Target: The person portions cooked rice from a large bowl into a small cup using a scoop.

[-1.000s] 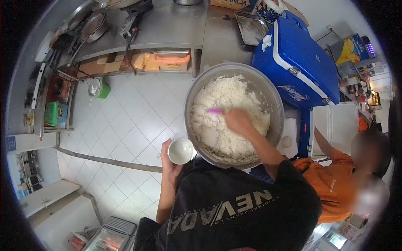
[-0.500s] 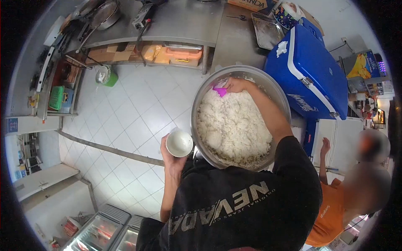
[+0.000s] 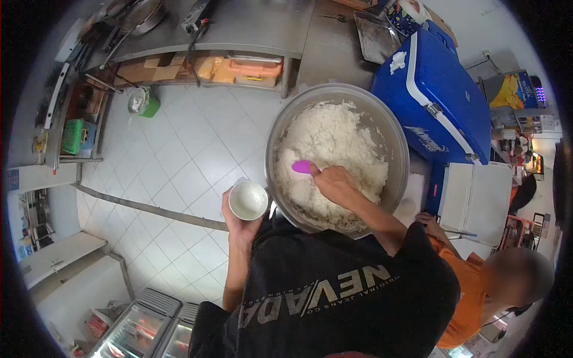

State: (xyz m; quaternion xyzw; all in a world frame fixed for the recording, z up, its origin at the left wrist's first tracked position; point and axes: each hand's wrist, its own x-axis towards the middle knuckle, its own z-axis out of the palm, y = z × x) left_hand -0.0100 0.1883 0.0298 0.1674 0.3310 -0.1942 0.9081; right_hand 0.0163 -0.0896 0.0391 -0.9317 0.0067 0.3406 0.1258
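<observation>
My left hand (image 3: 240, 225) is closed around a white bowl (image 3: 248, 200), tilted so that its inside shows; a little white residue clings there. The bowl is just left of a large metal pot (image 3: 399, 161) filled with cooked white rice (image 3: 328, 134). Over the rice, my right hand (image 3: 335, 184) grips a purple rice paddle (image 3: 303, 167), its blade pointing left near the pot's left side. The paddle's handle is hidden inside my fingers.
A blue cooler (image 3: 444, 98) stands right of the pot, and a metal tray (image 3: 377, 37) lies on the steel counter (image 3: 256, 24) behind. A green bucket (image 3: 150, 106) sits on the tiled floor. To my right is a person in an orange shirt (image 3: 459, 286).
My right hand has drawn the paddle back from the pot's far side toward me. The bowl stays in my left hand. The person in orange has lowered an arm and moved nearer.
</observation>
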